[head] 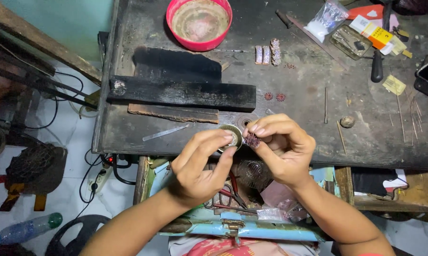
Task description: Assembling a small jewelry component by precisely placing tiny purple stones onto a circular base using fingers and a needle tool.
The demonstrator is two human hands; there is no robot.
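A: Hands? 
B: Left hand (pixel 199 163) curled, fingertips meeting the right's. Right hand (pixel 282 149) pinches a small reddish beaded piece (pixel 252 140), just above the workbench (pixel 289 99) front edge. 
A: Left holding anything? 
B: Can't tell, fingers hide it. Round metal dish (pixel 233 132) behind is half covered. 
A: Textures? 
B: Bench dark, scuffed; piece knobbly.

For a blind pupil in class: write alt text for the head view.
Two bare hands meet over a dark workbench: the right hand pinches a small purplish beaded ornament, the left hand holds a small round metal dish. A pink bowl sits behind.
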